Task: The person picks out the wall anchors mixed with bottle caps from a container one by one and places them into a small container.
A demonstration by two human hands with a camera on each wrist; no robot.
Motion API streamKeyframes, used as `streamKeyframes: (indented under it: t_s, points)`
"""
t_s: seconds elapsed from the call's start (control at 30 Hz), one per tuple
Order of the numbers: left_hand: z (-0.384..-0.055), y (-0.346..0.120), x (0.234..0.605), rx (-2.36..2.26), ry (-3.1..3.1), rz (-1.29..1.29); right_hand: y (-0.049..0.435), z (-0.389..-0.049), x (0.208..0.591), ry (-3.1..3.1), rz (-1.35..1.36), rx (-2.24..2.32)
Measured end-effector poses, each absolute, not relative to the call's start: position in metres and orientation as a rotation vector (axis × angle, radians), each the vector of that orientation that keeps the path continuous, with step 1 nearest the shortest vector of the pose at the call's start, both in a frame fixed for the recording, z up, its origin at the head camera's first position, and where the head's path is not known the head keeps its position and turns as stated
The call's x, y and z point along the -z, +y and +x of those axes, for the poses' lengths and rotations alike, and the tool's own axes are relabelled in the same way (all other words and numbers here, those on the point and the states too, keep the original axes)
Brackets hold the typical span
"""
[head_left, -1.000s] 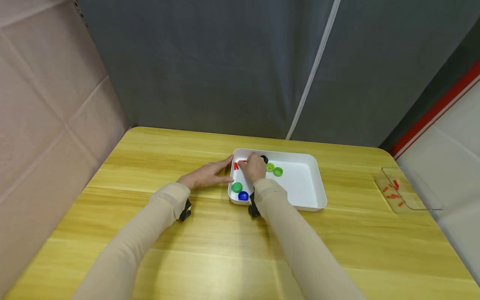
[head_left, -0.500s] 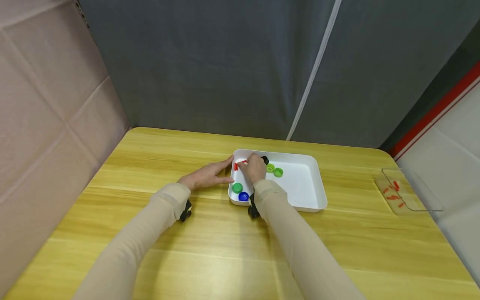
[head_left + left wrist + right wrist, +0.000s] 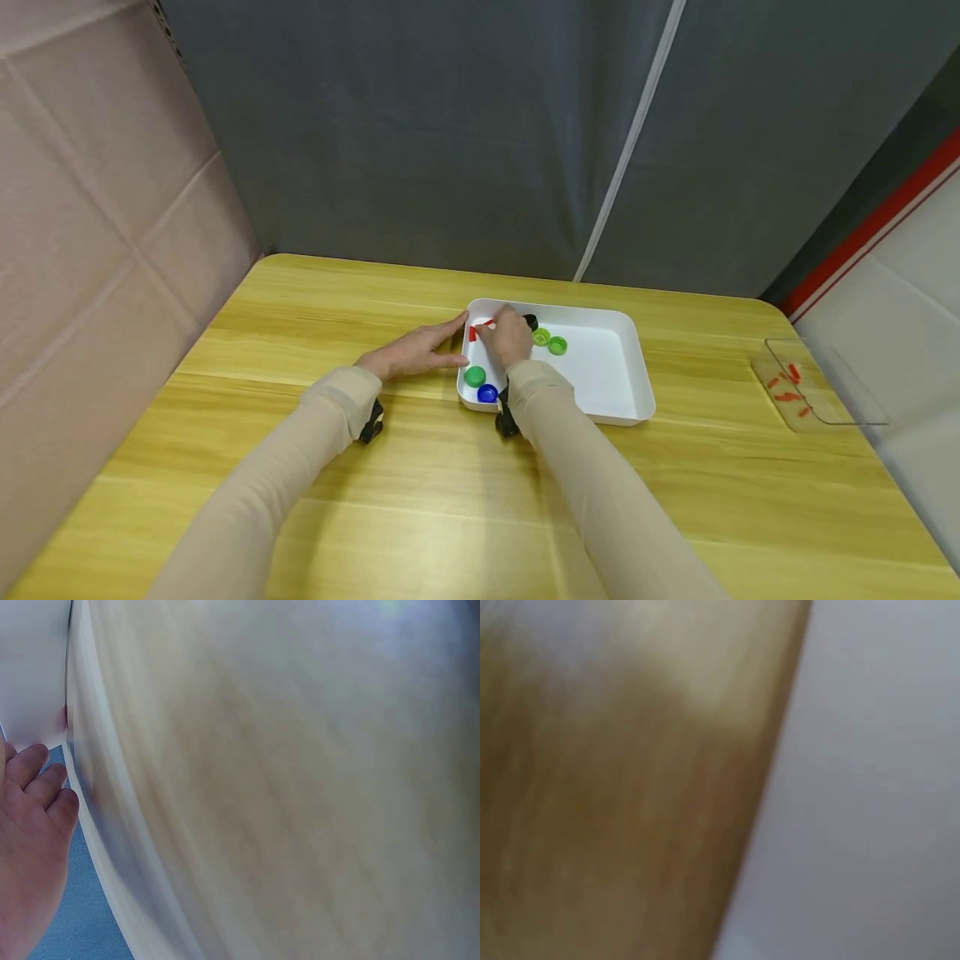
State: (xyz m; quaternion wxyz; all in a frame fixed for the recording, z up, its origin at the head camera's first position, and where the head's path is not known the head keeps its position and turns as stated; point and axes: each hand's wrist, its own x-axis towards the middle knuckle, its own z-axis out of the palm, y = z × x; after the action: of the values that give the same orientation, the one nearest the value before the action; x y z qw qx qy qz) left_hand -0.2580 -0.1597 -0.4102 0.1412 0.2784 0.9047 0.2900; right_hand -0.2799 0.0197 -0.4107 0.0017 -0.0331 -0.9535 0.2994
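Observation:
My right hand (image 3: pixel 510 336) reaches into the left part of a white tray (image 3: pixel 606 367), fingers curled down. Its thumb and index finger pinch a small red strip (image 3: pixel 489 322), partly covered by the fingertips. Another small red piece (image 3: pixel 472 333) lies to its left, along the tray's left wall. My left hand (image 3: pixel 411 350) spreads its thumb and fingers at the outside of that wall, fingertips right at the rim. In the left wrist view, part of the left hand (image 3: pixel 34 825) shows beside the white tray wall. The right wrist view shows no hand.
In the tray are a green cap (image 3: pixel 475 377), a blue cap (image 3: pixel 487 392), a yellow-green cap (image 3: pixel 541 337), another green cap (image 3: pixel 557 345) and a black round piece (image 3: pixel 531 322). A clear box (image 3: pixel 832 421) with several red pieces stands at the table's right edge.
The red strip at my right fingertips has turned from level to slanted. The red piece by the left wall looks narrower, more like one block. Both hands have stayed in place.

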Motion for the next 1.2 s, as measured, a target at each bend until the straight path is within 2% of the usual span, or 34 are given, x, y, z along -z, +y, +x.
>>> streamKeyframes:
  t_s: [0.73, 1.2]
  points:
    - [-0.259, -0.161, 0.41, -0.858, 2.604, 0.775, 0.022, -0.284, 0.413, -3.019, -0.052, -0.987]
    - [-0.261, -0.165, 0.411, -0.855, 2.602, 0.745, 0.035, -0.285, 0.408, -2.881, -0.145, -1.414]
